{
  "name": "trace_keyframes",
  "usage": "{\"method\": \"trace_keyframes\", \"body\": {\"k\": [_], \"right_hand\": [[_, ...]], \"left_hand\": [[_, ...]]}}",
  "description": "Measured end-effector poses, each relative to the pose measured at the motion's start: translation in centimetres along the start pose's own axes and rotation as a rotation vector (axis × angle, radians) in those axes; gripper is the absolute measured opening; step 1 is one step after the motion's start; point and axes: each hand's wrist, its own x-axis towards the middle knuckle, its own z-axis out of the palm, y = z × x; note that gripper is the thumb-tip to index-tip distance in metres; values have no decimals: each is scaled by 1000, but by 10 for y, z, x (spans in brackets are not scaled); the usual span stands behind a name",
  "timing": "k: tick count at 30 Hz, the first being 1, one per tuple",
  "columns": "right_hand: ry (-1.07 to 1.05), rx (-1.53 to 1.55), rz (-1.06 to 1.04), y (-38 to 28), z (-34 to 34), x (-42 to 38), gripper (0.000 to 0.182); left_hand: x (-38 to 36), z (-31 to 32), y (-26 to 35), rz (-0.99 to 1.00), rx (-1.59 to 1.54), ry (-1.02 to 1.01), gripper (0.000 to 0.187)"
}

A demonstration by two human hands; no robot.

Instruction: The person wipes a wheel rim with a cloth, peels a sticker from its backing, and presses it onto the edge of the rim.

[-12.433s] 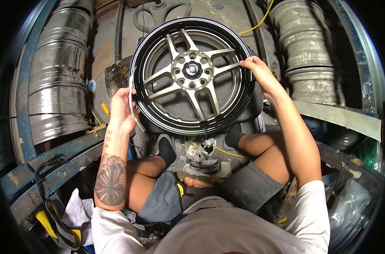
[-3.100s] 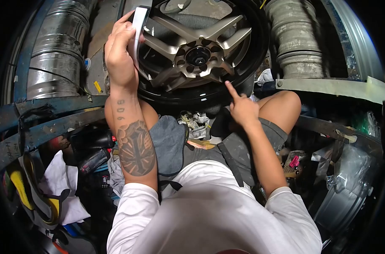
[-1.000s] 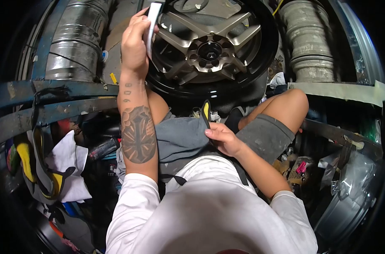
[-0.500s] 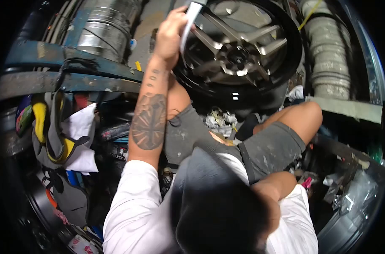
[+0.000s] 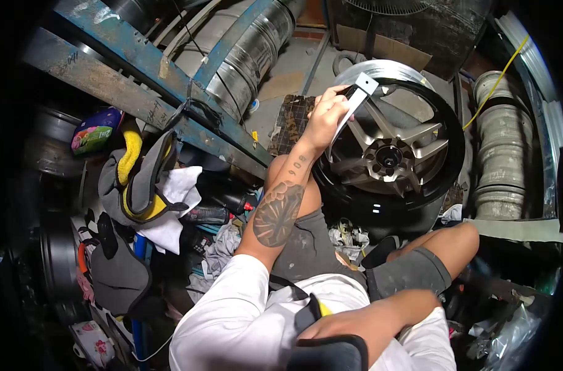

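Note:
My left hand (image 5: 328, 116) is closed round a flat, pale bar (image 5: 363, 88) with a small dark hole at its top end. It holds the bar over the left rim of a large wheel (image 5: 390, 157), which has a glossy black outer rim and bronze-grey spokes. The wheel leans in front of my knees. Low in the view, my right hand (image 5: 340, 324) bends in to my chest, against a dark grey padded piece (image 5: 330, 354) with black edging. A bit of yellow shows beside it. My right fingertips are hidden.
Blue metal rack beams (image 5: 139, 52) run along the left. Grey-and-yellow padded pieces (image 5: 139, 176) and a white cloth (image 5: 181, 207) hang there. Stacked silver rims (image 5: 503, 148) stand at right. A crumpled clear plastic bag (image 5: 510, 337) lies lower right.
The view has shifted, so the wheel and left arm now appear lower and further right. The dark padded piece has dropped lower in view, and my right hand now shows against it.

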Motion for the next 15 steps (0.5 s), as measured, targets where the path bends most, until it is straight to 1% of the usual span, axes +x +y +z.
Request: {"method": "trace_keyframes", "body": {"k": [3, 5, 6, 7, 8, 10, 11, 12, 14, 15], "right_hand": [[-146, -293, 208, -34, -9, -1, 27], [-239, -437, 295, -51, -9, 2, 29], [-271, -464, 323, -53, -7, 5, 30], [-295, -483, 336, -55, -7, 8, 32], [-293, -467, 348, -52, -6, 10, 31], [-211, -369, 313, -44, -4, 13, 29], [-156, -309, 285, -40, -2, 14, 28], [-100, -236, 252, -37, 0, 16, 27], [2, -117, 196, -34, 3, 19, 26], [40, -66, 172, -34, 5, 19, 25]], "left_hand": [[0, -1, -8, -9, -2, -2, 35], [3, -7, -11, -9, 32, -21, 35], [1, -3, -13, -9, 35, -36, 35], [1, 1, -13, -23, 30, 18, 36], [3, 0, -14, 12, 41, 10, 35], [0, 5, -8, -3, -53, 58, 29], [2, 6, -4, -71, -103, 68, 33], [-2, 8, 0, -118, -227, 69, 30], [2, 6, -7, -34, -174, 58, 34], [2, 5, -6, -66, -243, 44, 37]]}}
